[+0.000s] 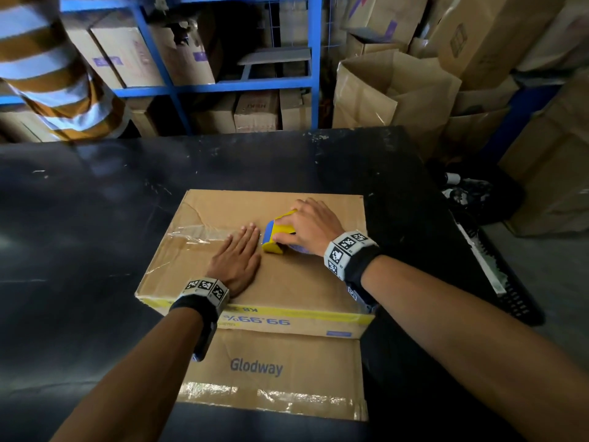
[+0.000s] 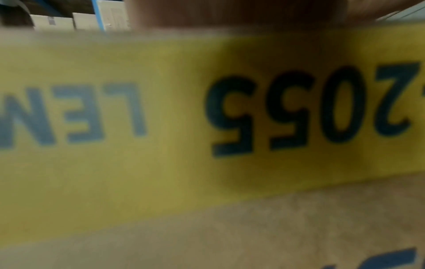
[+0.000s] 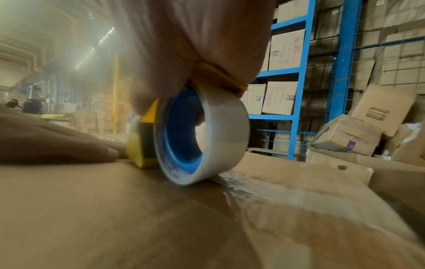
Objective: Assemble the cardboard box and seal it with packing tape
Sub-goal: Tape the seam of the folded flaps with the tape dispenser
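Observation:
A flat brown cardboard box lies on the black table. My left hand presses flat on its top, fingers straight. Just to the right, my right hand grips a yellow and blue tape dispenser set down on the box top. A clear tape strip runs from the box's left edge to my left fingertips. The right wrist view shows the tape roll touching the cardboard, with the left hand's fingers beside it. The left wrist view shows only the box's yellow printed band.
A person in a striped shirt stands at the table's far left. Blue shelving with cartons fills the back. An open carton stands behind the table, and a black crate sits at its right edge.

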